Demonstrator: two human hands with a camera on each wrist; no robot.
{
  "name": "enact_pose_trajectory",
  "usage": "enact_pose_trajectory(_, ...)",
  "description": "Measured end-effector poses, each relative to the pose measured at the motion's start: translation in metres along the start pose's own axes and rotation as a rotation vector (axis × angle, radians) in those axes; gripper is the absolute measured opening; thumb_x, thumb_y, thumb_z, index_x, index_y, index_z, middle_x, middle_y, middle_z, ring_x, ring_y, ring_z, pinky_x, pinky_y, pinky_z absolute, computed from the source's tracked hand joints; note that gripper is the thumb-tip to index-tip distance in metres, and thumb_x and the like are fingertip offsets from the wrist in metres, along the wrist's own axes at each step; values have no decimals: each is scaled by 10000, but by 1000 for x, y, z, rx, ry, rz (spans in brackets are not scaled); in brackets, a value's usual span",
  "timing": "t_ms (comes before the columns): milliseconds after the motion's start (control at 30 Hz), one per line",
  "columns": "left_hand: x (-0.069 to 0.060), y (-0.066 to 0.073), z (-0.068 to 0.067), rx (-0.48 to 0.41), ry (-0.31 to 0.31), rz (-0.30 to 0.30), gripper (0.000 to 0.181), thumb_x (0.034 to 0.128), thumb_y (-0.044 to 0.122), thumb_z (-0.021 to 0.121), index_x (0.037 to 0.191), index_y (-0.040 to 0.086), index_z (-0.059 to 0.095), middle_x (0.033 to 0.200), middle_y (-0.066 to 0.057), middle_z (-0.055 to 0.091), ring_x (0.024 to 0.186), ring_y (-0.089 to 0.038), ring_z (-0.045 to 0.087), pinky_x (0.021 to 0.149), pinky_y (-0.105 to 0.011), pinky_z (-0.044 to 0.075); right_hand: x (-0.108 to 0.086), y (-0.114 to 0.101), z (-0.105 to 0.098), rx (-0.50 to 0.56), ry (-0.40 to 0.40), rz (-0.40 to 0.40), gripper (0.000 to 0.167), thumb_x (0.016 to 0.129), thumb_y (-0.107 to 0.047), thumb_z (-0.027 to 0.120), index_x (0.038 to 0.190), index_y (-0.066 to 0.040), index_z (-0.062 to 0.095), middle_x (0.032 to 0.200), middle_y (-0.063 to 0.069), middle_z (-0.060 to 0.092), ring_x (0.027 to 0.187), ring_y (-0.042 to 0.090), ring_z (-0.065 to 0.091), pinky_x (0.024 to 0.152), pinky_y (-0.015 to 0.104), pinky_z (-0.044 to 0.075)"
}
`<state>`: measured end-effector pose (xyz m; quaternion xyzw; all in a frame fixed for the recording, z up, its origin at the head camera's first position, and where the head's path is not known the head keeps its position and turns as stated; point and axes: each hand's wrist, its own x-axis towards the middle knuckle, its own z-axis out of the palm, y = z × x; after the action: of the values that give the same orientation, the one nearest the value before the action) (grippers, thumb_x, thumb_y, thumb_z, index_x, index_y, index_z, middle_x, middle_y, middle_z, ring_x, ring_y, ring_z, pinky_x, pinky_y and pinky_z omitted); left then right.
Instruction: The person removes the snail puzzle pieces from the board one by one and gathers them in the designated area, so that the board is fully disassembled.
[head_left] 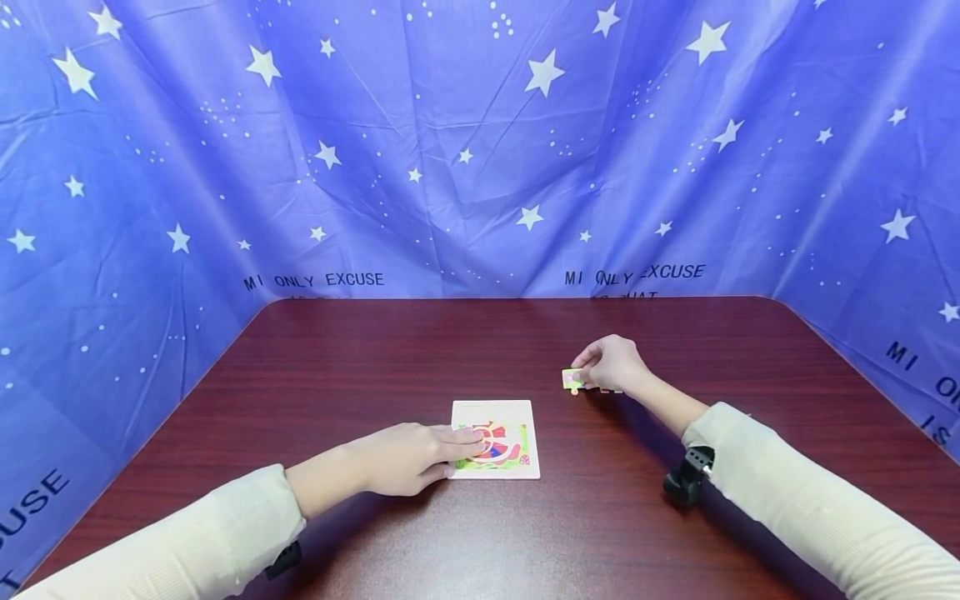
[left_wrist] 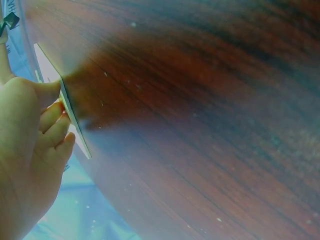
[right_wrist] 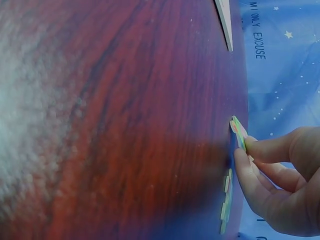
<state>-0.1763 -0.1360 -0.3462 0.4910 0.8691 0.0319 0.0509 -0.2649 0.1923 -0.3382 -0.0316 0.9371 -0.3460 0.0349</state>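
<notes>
In the head view my left hand [head_left: 408,457] lies over the left side of a pale square puzzle board [head_left: 491,408], its fingers extended onto the printed picture. The thumb touches the board's edge in the left wrist view, beside the bent-looking other fingers [left_wrist: 56,125]. My right hand [head_left: 613,365], to the right of and beyond the board, pinches a small green-and-pink puzzle piece [head_left: 567,379] between thumb and fingertips. The right wrist view shows this puzzle piece [right_wrist: 239,132] tilted. More puzzle pieces [right_wrist: 225,202] lie on the table under that hand, partly hidden.
A dark reddish wood table [head_left: 360,350] carries everything. Behind and beside it hangs a blue curtain [head_left: 420,208] with white stars and lettering. Black wrist devices [head_left: 686,479] sit at both pale sleeves.
</notes>
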Motion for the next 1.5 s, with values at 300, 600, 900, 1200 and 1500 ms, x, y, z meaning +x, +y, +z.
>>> enact_pose_trajectory(300,1,0,2,3,16,22,494,955,149,569,1437,162,464,1487,30,474,1366,-150,471,1074,-360,467,-1,0,1,-35,27,-43,82,780,-61,722,840,-14,753,632,42,719,447,71,588,409,200,478)
enact_pose_trajectory(600,1,1,1,0,9,15,494,957,152,568,1439,160,461,1490,20,470,1366,-152,470,1067,-360,474,-1,-1,2,-49,42,-58,78,774,-61,740,826,-3,749,618,37,707,434,71,571,415,202,483)
enact_pose_trajectory(900,1,1,0,5,2,11,499,956,158,574,1440,140,457,1495,-3,464,1357,-153,480,1057,-349,482,1,2,3,-85,67,-69,89,762,-97,765,797,-17,745,640,32,715,422,18,529,437,201,487)
enact_pose_trajectory(1200,3,-1,1,17,6,21,497,956,168,575,1439,149,460,1489,20,471,1358,-152,481,1059,-353,481,-1,-1,2,-84,68,-67,114,753,-116,787,811,-27,746,661,36,723,422,21,518,436,196,478)
enact_pose_trajectory(1500,1,-1,1,3,3,5,504,958,169,573,1446,155,450,1497,10,460,1357,-147,479,1046,-354,490,-10,-15,14,-130,28,-203,99,771,-124,764,850,-66,750,729,48,748,564,53,634,647,243,524)
